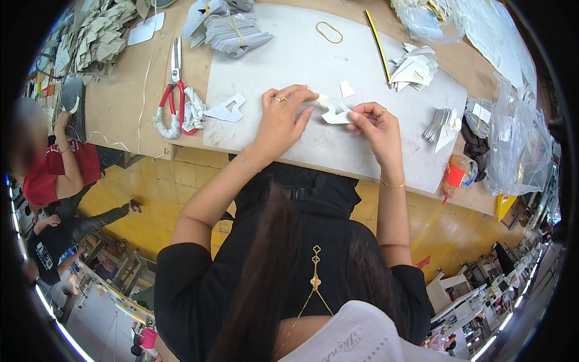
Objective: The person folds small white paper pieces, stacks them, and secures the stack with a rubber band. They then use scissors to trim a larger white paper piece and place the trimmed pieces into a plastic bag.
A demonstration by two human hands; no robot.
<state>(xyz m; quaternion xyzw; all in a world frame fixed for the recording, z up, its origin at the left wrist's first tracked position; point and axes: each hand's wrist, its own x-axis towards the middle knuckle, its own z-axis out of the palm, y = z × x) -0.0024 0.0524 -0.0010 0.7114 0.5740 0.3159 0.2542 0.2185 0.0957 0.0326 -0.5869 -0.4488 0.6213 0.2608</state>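
Over the grey work board (265,142), my right hand (375,125) pinches a small white cut-out piece (335,116) with a curved edge between thumb and fingers. From the other side reaches my left hand (282,119), its thumb and index finger apart. The fingertips are close to a narrow cream-coloured end (322,102) beside the white piece; whether they touch it I cannot tell. Just beyond lies a small white four-sided scrap (346,89). To the left of my left hand, another white piece with a cut-out (227,111) rests flat on the board.
Red-handled scissors (175,99) with cloth-wrapped grips lie left. Bundled grey pieces (236,34), a rubber band (329,32), a yellow pencil (378,47) and loose white pieces (415,66) are farther back. A bottle (455,175) and plastic bag (515,145) stand right. A co-worker (66,163) sits left.
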